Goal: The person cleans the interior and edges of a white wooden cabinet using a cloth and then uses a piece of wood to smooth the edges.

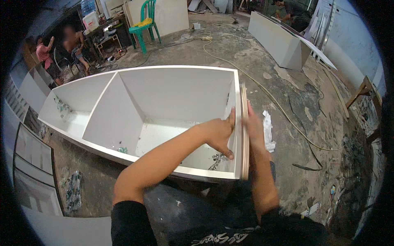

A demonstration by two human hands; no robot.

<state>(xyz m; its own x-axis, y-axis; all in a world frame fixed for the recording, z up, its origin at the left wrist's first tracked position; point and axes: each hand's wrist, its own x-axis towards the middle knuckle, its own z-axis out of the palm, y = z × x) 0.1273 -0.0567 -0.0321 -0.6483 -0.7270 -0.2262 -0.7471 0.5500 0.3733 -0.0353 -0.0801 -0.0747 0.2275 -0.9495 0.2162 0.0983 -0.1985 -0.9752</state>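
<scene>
A long white box-like cabinet carcass [176,88] lies open side up in front of me, split by an inner divider [111,110]. Against the outside of its right end stands a board with layered, plywood-like edges [245,135]. My left hand [221,135] reaches inside, its thumb spread away from the fingers, touching the inner face of the end panel. On the opposite side, my right hand [255,123] lies along the board's outer face with fingers stretched upward, slightly blurred. The two hands have the end panel and board between them.
A hose [262,88] and a dark cable [308,153] cross the stained floor at right. Crumpled white material [268,131] lies beside my right arm. Another white carcass [279,41] stands far right near a person. A green chair [143,26] and two seated people are far left.
</scene>
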